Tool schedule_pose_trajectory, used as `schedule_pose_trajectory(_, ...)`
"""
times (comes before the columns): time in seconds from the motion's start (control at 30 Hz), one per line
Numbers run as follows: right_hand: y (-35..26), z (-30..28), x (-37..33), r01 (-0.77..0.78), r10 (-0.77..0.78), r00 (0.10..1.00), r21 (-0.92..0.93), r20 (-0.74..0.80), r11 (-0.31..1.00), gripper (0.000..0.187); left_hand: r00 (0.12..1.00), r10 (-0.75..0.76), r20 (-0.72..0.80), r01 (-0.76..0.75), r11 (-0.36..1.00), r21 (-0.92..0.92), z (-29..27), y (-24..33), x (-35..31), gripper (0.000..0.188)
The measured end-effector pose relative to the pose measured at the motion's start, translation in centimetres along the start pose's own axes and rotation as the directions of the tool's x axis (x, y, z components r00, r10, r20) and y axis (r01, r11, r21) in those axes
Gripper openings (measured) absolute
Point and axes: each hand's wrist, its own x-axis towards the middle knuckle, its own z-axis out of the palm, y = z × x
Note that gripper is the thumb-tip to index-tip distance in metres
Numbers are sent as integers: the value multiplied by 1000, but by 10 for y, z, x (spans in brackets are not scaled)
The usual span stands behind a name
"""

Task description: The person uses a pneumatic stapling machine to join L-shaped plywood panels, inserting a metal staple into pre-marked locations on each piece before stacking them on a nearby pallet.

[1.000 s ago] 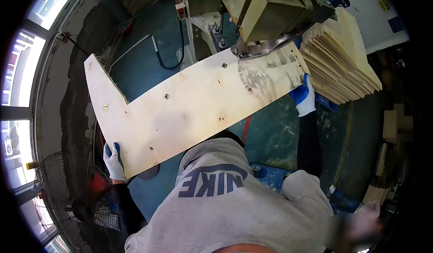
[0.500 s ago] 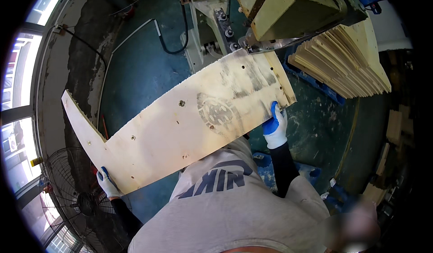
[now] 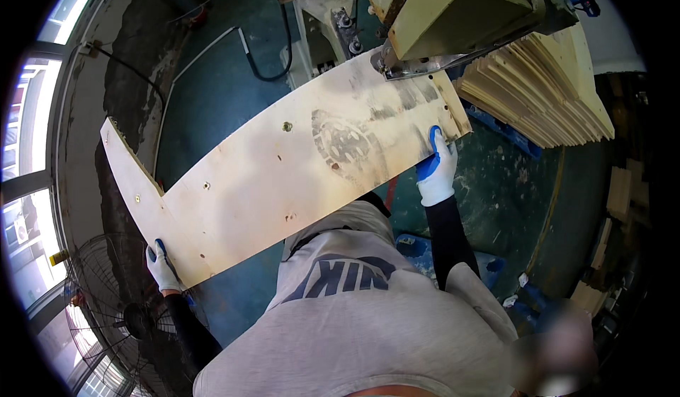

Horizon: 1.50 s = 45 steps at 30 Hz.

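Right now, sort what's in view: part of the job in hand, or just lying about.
In the job:
wooden panel, held in left hand and right hand
green machine over its far edge
likely the stacked panels

Apparently just about:
wire fan
wood blocks

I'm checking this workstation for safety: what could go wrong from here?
The wooden panel is long and gripped near its two ends; if the left hand or the right hand lost hold, it might twist or drop.
Its far edge meets the machine head, so a slip could carry the gloved right hand toward it.
The panel's right end looks close to the stacked panels; a sideways swing might knock them.
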Motion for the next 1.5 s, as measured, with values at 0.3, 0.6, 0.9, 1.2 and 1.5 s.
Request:
schedule_pose_trajectory(0.3, 5, -5, -9, -110, 110, 994, -9, -3, 994, 42, 1000, -22, 9, 22, 999, -30, -10, -26, 5, 43)
schedule_pose_trajectory(0.6, 7, 3, -10, -140, 137, 989, 68, 46, 988, 37, 993, -114, -44, 107, 986, -131, -8, -38, -23, 40)
schedule_pose_trajectory(0.9, 2, 11, 4, -169, 164, 976, 18, 142, 986, 40, 969, -180, -170, 156, 977, -146, -12, -24, -70, 42)
schedule_pose_trajectory(1.2, 4, 11, 11, -172, 183, 965, -77, 188, 982, 37, 944, -245, -220, 211, 963, -165, -17, -27, -90, 42)
schedule_pose_trajectory(1.5, 6, 19, 14, -164, 162, 973, -1, 165, 986, 36, 965, -186, -186, 157, 975, -159, -10, -47, -80, 44)
